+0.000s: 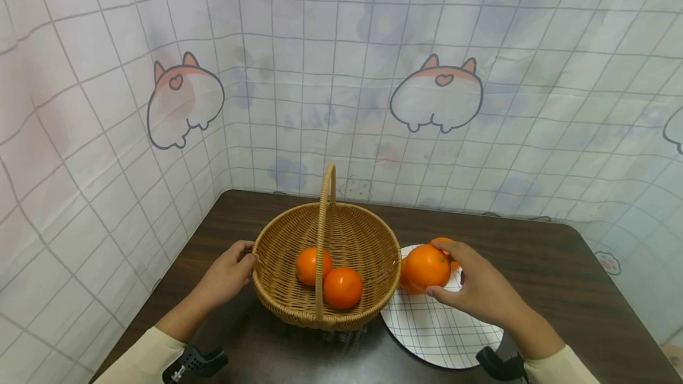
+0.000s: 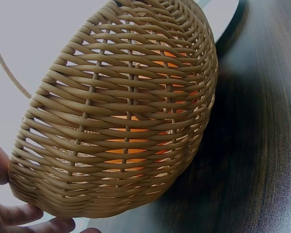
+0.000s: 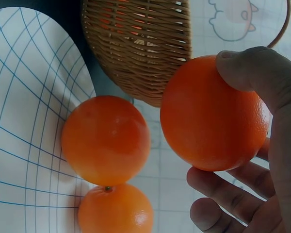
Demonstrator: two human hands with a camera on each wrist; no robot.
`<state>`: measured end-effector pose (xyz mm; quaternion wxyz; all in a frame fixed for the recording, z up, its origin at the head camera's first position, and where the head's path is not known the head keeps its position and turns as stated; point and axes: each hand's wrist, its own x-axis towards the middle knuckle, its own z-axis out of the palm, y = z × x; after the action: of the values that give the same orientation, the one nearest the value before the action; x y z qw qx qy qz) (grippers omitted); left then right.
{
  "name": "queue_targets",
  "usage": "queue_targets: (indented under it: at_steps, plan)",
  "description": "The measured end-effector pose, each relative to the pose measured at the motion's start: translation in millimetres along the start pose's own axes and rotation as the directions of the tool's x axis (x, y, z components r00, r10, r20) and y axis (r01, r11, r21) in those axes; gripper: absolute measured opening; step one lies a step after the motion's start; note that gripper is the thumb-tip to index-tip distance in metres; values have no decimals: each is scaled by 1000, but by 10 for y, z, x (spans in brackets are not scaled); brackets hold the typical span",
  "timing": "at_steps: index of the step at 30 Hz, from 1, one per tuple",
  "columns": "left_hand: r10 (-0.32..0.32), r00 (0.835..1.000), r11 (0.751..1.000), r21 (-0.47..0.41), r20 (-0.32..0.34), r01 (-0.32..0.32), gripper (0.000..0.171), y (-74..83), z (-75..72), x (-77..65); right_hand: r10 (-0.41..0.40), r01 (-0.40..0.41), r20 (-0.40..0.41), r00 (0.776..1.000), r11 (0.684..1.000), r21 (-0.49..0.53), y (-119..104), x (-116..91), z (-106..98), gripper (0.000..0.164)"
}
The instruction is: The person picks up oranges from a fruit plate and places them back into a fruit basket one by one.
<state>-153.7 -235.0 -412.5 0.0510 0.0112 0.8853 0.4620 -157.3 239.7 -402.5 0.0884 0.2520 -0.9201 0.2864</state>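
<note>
My right hand holds an orange between thumb and fingers, above a white plate with a grid pattern. In the right wrist view the held orange shows close up, apart from two more oranges on the plate. A round wicker basket with a tall arched handle stands left of the plate. Inside it lie two oranges, one left of the handle and one nearer the front. At the basket's left rim, my left hand grips the edge with thumb and fingers.
The dark wooden table carries the basket and plate, which sit side by side. A white grid-patterned curtain with cartoon animals hangs along the back and left of the table. The basket's handle rises well above its rim.
</note>
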Motion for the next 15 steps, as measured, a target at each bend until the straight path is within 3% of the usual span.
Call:
queue_targets:
  at_steps: [9,15]
  plan:
    - [0,1000,1000,-9,1,0,46,-27,0,14,17,-17,4,1000,999,-33,-7,41,-20,82]
    - [-2,1000,1000,-13,2,2,46,-35,3,17,13,-13,9,1000,1000,-4,-19,77,-43,81]
